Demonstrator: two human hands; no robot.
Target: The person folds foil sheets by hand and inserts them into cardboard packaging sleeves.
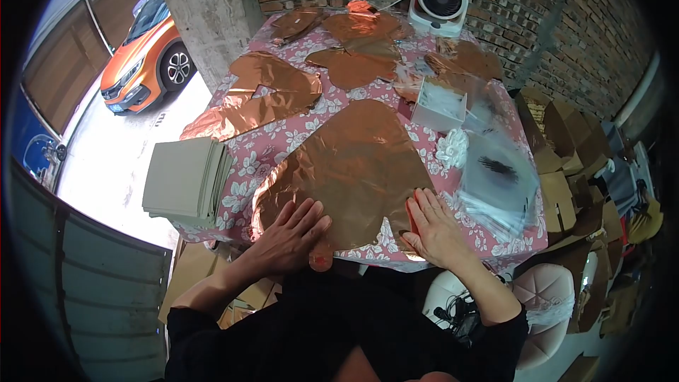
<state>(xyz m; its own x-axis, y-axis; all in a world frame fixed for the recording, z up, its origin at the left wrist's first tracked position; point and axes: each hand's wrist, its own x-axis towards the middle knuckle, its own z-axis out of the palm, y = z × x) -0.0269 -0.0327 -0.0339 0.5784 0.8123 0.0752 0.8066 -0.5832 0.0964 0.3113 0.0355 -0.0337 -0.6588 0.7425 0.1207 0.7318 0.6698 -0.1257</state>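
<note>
A large copper-coloured foil balloon (361, 163), uninflated and creased, lies flat near the front edge of the table. My left hand (293, 237) rests on its lower left part, fingers stretched out, with a small rounded foil tab (321, 256) by the thumb. On the lower right edge lies my right hand (433, 230), fingers extended and thumb apart. Neither hand grips anything. Behind it, a flat foil piece (262, 88) with an opening spreads to the left. Further foil pieces (361, 64) are at the back.
Left on the flowered tablecloth (244, 177) stands a stack of grey-beige card (185, 177). To the right are clear plastic bags (498, 177), a crumpled white bundle (451, 148) and an open white box (440, 105). A fan (440, 1) stands at the back; cardboard boxes (555, 134) sit beside the table.
</note>
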